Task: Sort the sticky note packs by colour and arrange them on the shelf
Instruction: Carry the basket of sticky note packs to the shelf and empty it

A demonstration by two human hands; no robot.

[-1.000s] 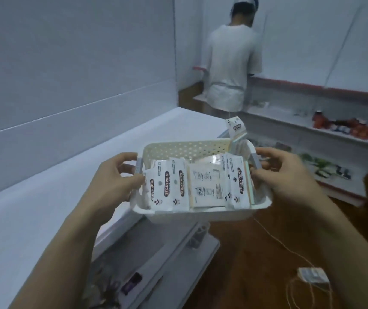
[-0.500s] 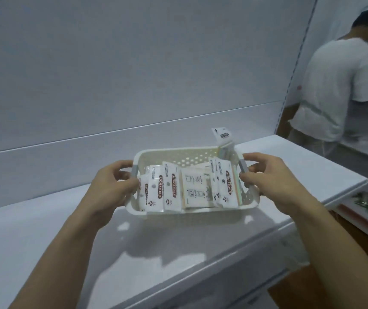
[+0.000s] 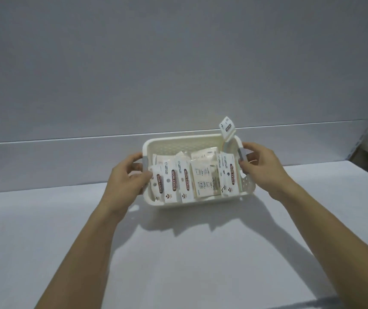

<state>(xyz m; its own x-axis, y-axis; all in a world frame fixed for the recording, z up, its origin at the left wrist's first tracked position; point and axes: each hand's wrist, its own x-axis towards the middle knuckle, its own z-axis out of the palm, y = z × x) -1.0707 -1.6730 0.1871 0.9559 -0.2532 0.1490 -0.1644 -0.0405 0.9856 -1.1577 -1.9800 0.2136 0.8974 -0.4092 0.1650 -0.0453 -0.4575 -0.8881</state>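
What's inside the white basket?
The basket holds sticky note packs, most upright, one poking above the rim. Any packs underneath are covered, and their colours can't be told.

You are looking at a cream, rectangular, perforated plastic basket [image 3: 179, 142], its walls smooth with a faint sheen, fitted with matt grey handle bands [image 3: 242, 153]. The white sticky note packs [image 3: 205, 179] inside it are sealed in glossy, crinkled clear film over printed paper. The flat white shelf surface [image 3: 178, 264] looks smooth and matt, as does the plain grey back panel [image 3: 178, 63].
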